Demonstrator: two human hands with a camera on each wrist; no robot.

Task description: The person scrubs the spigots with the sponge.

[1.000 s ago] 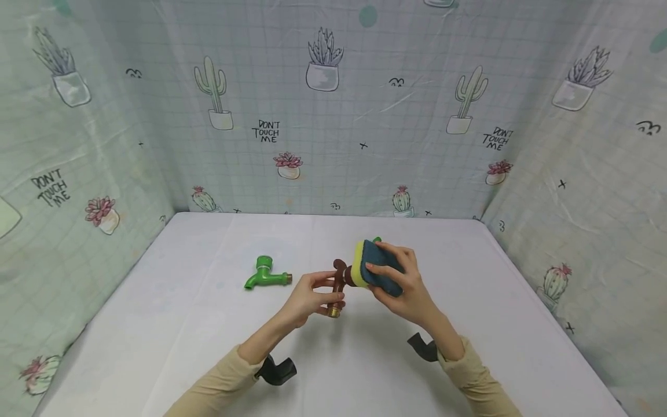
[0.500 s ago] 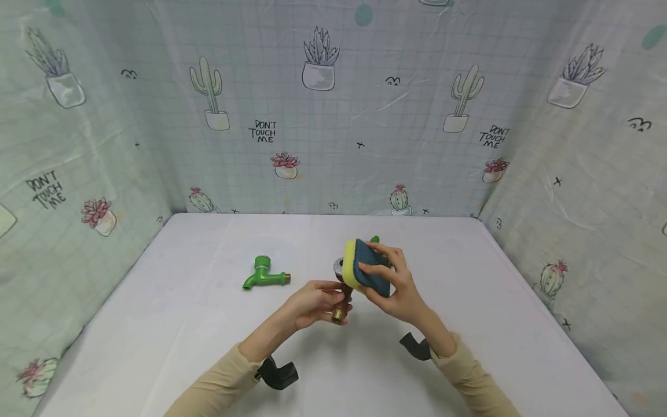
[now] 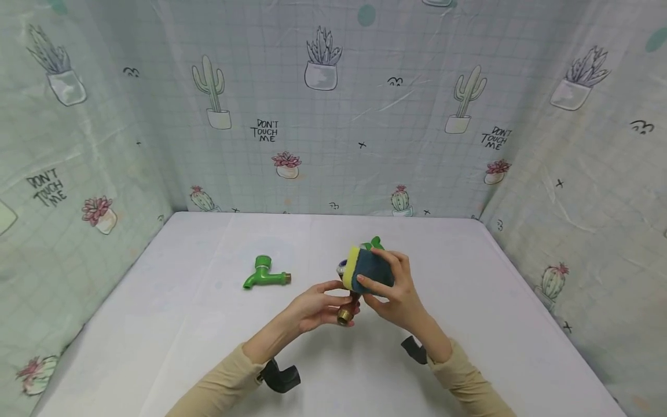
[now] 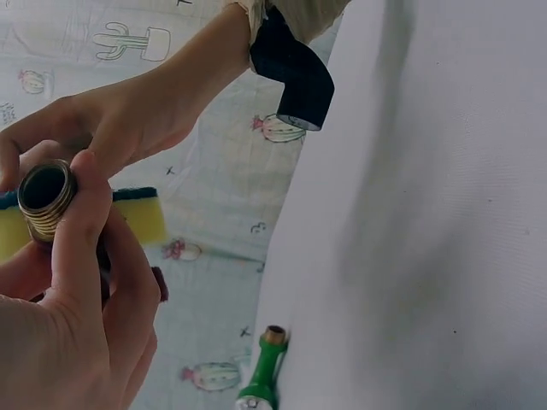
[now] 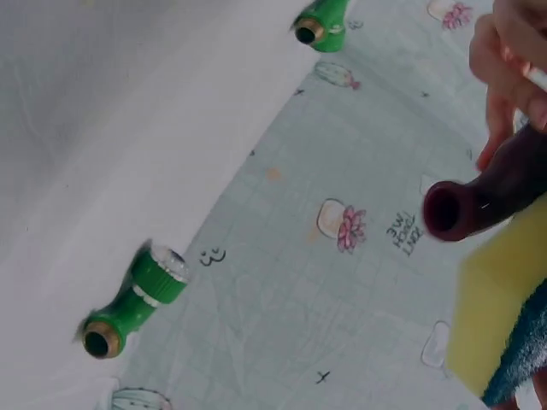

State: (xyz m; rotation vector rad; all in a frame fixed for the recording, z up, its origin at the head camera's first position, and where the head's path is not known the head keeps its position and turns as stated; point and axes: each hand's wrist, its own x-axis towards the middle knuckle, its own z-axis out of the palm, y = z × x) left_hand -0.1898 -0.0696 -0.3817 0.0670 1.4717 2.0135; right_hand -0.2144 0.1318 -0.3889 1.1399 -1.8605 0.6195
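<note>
My left hand (image 3: pixel 316 307) grips a dark brown faucet (image 3: pixel 346 314) above the table, its threaded brass end pointing toward me. That brass end (image 4: pixel 47 205) is close up in the left wrist view, between thumb and fingers. The right hand (image 3: pixel 403 292) pinches a sponge (image 3: pixel 374 271) with a yellow foam side and a dark blue-green scouring side. The yellow side (image 5: pixel 491 295) is against or very near the faucet; exact contact is hard to tell. In the right wrist view the faucet's open brown spout (image 5: pixel 449 212) shows. Much of the faucet's body is hidden by the sponge and fingers.
One green faucet (image 3: pixel 266 275) lies on the white table (image 3: pixel 156 324) to the left. Another green faucet (image 3: pixel 373 244) lies behind the sponge, partly covered. Patterned cloth (image 3: pixel 359 174) walls the table's back and sides. A black wrist mount (image 3: pixel 281 379) hangs below the left sleeve.
The left hand has turned the faucet, so its top cap with a blue centre now shows. The sponge has shifted left along the faucet, and more of the rear green faucet is visible.
</note>
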